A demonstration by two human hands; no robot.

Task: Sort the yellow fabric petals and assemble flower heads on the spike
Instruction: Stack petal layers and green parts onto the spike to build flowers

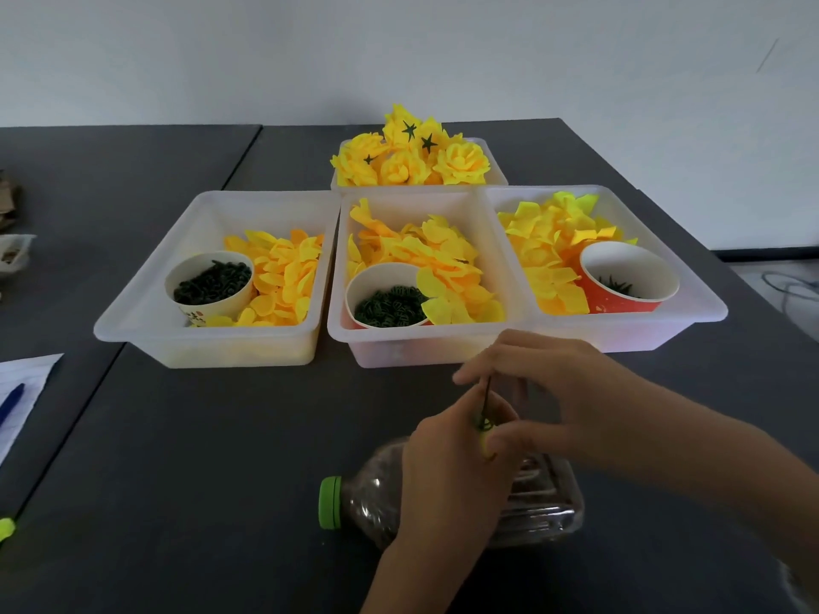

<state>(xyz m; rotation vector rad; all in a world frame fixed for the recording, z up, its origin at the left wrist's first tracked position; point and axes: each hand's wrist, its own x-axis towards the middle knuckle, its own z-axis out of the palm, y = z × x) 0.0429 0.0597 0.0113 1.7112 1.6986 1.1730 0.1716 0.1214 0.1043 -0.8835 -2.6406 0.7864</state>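
Tabletop (pixel 221 436): dark grey, matte; seams divide adjoining sections.
Room: plain pale wall (pixel 399 51) behind.
Writing: print on left paper cup (pixel 208 285), illegible.
Petals (pixel 283 272): in three translucent bins (pixel 146 303).
Spike (pixel 486 398): upright above lying bottle (pixel 443 502).
Left hand (pixel 452 463): fingers curled, gripping spike base.
Right hand (pixel 545 392): fingertips pinching spike top.
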